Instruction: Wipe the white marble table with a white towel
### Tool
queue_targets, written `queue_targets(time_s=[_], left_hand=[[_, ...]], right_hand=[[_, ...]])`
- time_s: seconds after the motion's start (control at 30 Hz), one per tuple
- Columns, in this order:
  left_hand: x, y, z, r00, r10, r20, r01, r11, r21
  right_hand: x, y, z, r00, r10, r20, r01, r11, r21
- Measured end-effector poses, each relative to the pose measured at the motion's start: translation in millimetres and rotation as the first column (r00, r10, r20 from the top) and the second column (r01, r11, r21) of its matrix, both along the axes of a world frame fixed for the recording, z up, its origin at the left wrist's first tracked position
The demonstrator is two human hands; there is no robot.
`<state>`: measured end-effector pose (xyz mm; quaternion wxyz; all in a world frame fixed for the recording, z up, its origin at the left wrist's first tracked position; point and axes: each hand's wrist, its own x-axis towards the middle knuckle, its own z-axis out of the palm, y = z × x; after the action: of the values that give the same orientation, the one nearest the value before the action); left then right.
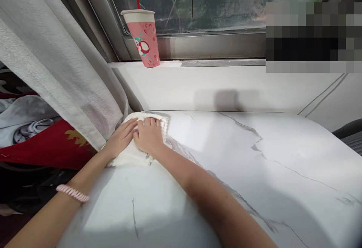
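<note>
A white cloth (128,160) with a frilled edge lies on the white marble-patterned table (226,165), at its far left corner. My left hand (121,138) rests flat on the cloth, fingers stretched toward the window side. Beside it, my right hand (149,134) presses down on the same cloth, its fingers apart and slightly bent. The thumb of my right hand is close to the left fingers. Part of the cloth is hidden under both hands. A pink coiled band (72,193) is around my left wrist.
A pink paper cup (145,44) with a red straw stands on the window ledge (220,63) beyond the table. A pale curtain (65,55) hangs at the left, touching the table corner. Red fabric (51,146) and clothes lie beyond it. A blurred block covers the upper right.
</note>
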<state>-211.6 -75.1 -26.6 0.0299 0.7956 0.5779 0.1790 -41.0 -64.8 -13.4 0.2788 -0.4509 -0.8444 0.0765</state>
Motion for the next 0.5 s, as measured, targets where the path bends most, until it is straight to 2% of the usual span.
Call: queue_targets(time_s=[0.1,0.2,0.3,0.4,0.5], left_hand=[[-8.5,-55.7,-6.2,0.996,0.001,-0.089,0.009,0.993,0.118],[-4.9,-121.0,-13.4,0.965,-0.014,-0.262,0.073,0.973,0.218],[18.2,-177.8,-21.6,0.92,0.101,-0.378,0.016,0.956,0.293],[51.4,-212.3,-26.4,0.906,0.149,-0.396,-0.003,0.938,0.347],[78.6,-220.1,-26.1,0.909,0.157,-0.387,-0.012,0.936,0.351]], right_hand=[[2.8,-41.1,3.0,0.995,0.099,0.004,-0.099,0.994,0.037],[11.5,-85.0,4.4,0.981,0.191,0.027,-0.192,0.981,0.038],[30.4,-118.3,4.1,0.944,0.325,0.049,-0.328,0.941,0.078],[56.0,-136.3,3.3,0.913,0.405,0.059,-0.409,0.906,0.107],[77.7,-138.7,2.4,0.905,0.422,0.056,-0.425,0.899,0.102]])
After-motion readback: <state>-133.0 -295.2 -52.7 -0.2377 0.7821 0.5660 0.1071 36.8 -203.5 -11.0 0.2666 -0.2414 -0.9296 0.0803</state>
